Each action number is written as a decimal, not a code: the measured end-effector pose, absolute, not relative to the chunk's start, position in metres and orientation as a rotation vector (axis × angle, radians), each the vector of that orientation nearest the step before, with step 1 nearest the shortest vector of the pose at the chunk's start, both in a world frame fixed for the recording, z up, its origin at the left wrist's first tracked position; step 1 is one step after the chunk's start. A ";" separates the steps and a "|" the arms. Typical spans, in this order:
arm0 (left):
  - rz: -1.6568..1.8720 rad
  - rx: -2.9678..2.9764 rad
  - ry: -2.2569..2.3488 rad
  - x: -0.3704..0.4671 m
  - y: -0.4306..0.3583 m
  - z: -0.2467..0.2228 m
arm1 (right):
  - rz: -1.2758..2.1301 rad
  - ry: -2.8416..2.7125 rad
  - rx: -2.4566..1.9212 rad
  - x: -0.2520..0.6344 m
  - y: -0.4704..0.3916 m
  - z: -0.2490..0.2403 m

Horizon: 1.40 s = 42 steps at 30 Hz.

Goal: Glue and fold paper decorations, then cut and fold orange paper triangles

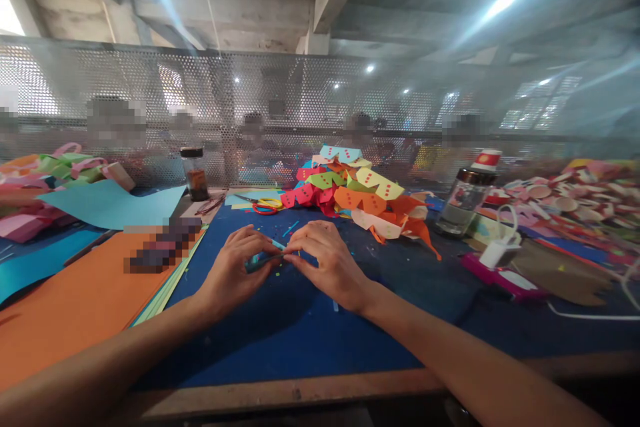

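Both hands meet over the middle of the blue table (220, 353). My left hand (237, 267) is closed round a small light-blue paper piece (277, 245), with something dark and thin beneath it that I cannot make out. The fingertips of my right hand (327, 257) pinch at the same paper from the other side. Small blue and yellow scraps lie around the fingers. Beyond the hands are scissors (270, 203) with red and yellow handles and a pile of folded coloured paper shapes (370, 197) with red dots.
Orange sheets (75, 300) and a blurred dark object lie at the left. A dark-lidded jar (195, 177) stands behind. To the right are a glass bottle (463, 203), a magenta power strip (505, 280) with a white plug and cable, and heaped paper pieces (575, 193). A perforated metal screen stands behind.
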<state>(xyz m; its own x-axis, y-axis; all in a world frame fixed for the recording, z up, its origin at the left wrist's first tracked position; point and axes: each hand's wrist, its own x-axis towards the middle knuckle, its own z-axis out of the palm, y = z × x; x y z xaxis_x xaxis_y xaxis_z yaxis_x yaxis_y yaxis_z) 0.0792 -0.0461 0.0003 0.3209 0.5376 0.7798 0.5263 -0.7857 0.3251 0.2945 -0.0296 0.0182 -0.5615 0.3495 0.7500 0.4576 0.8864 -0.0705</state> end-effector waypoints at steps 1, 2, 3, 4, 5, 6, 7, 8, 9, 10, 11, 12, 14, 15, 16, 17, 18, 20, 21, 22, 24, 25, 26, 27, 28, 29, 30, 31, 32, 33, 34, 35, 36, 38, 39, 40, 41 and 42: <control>1.510 2.543 1.036 0.079 -0.046 0.001 | -0.160 -2.221 -0.585 0.294 -0.030 0.018; 1.513 2.542 1.047 0.079 -0.047 0.001 | -0.155 -2.220 -0.593 0.294 -0.030 0.019; 1.516 2.542 1.054 0.078 -0.047 0.001 | -0.152 -2.219 -0.599 0.294 -0.030 0.019; 1.519 2.543 1.059 0.078 -0.047 0.001 | -0.151 -2.221 -0.602 0.294 -0.031 0.019; 1.522 2.545 1.061 0.077 -0.047 0.001 | -0.154 -2.224 -0.604 0.294 -0.031 0.020; 1.524 2.548 1.061 0.077 -0.047 0.001 | -0.158 -2.229 -0.602 0.294 -0.032 0.020; 1.525 2.553 1.060 0.077 -0.047 0.001 | -0.161 -2.238 -0.600 0.293 -0.032 0.021; 1.525 2.557 1.058 0.077 -0.047 0.001 | -0.163 -2.251 -0.597 0.293 -0.033 0.021; 1.527 2.561 1.056 0.077 -0.047 0.001 | -0.162 -2.265 -0.595 0.293 -0.034 0.022; 1.529 2.565 1.053 0.078 -0.047 0.001 | -0.160 -2.277 -0.594 0.293 -0.034 0.022; 1.531 2.568 1.050 0.078 -0.047 0.001 | -0.156 -2.288 -0.595 0.293 -0.035 0.022; 1.535 2.570 1.047 0.078 -0.047 0.000 | -0.149 -2.297 -0.597 0.293 -0.035 0.022; 1.547 2.572 1.043 0.078 -0.048 0.001 | -0.137 -2.297 -0.605 0.292 -0.035 0.021; 1.553 2.573 1.041 0.078 -0.048 0.001 | -0.132 -2.291 -0.609 0.292 -0.035 0.021; 1.559 2.574 1.040 0.078 -0.048 0.001 | -0.126 -2.285 -0.611 0.292 -0.034 0.020; 1.563 2.575 1.039 0.078 -0.048 0.002 | -0.119 -2.281 -0.612 0.292 -0.034 0.020; 1.566 2.576 1.039 0.078 -0.048 0.002 | -0.107 -2.279 -0.615 0.292 -0.033 0.019; 1.566 2.577 1.040 0.078 -0.048 0.003 | -0.077 -2.282 -0.621 0.292 -0.032 0.019; 1.565 2.577 1.040 0.077 -0.048 0.003 | -0.063 -2.282 -0.623 0.292 -0.031 0.018; 1.564 2.576 1.040 0.077 -0.047 0.003 | -0.056 -2.279 -0.621 0.292 -0.031 0.018; 1.561 2.571 1.047 0.078 -0.047 0.003 | -0.064 -2.274 -0.610 0.292 -0.031 0.018; 1.559 2.567 1.052 0.078 -0.047 0.002 | -0.076 -2.275 -0.604 0.292 -0.030 0.018; 1.557 2.563 1.058 0.078 -0.047 0.002 | -0.090 -2.277 -0.601 0.292 -0.030 0.018; 1.554 2.559 1.064 0.078 -0.047 0.001 | -0.102 -2.279 -0.601 0.292 -0.030 0.018; 1.552 2.555 1.069 0.078 -0.047 0.001 | -0.112 -2.281 -0.604 0.292 -0.031 0.018; 1.551 2.552 1.073 0.078 -0.046 0.000 | -0.116 -2.282 -0.607 0.292 -0.031 0.018; 1.551 2.551 1.074 0.077 -0.046 0.000 | -0.115 -2.283 -0.610 0.292 -0.031 0.018; 1.551 2.550 1.073 0.077 -0.046 0.000 | -0.110 -2.283 -0.613 0.292 -0.031 0.018; 1.552 2.549 1.072 0.077 -0.046 -0.001 | -0.104 -2.283 -0.616 0.292 -0.031 0.019; 1.554 2.547 1.071 0.077 -0.045 -0.001 | -0.096 -2.288 -0.618 0.292 -0.031 0.019; 1.555 2.546 1.068 0.077 -0.045 -0.001 | -0.089 -2.293 -0.621 0.292 -0.031 0.019; 1.555 2.546 1.065 0.077 -0.045 -0.001 | -0.081 -2.299 -0.622 0.293 -0.031 0.019; 1.554 2.545 1.062 0.077 -0.045 -0.001 | -0.074 -2.304 -0.623 0.293 -0.032 0.019; 1.548 2.545 1.059 0.077 -0.045 -0.001 | -0.065 -2.307 -0.621 0.294 -0.032 0.020; 1.544 2.546 1.058 0.077 -0.046 -0.001 | -0.066 -2.307 -0.617 0.295 -0.031 0.020; 1.538 2.547 1.057 0.077 -0.046 -0.001 | -0.071 -2.308 -0.613 0.295 -0.031 0.020; 1.533 2.549 1.056 0.077 -0.046 -0.001 | -0.080 -2.308 -0.609 0.295 -0.030 0.019; 1.528 2.551 1.056 0.077 -0.046 -0.001 | -0.089 -2.311 -0.603 0.295 -0.030 0.019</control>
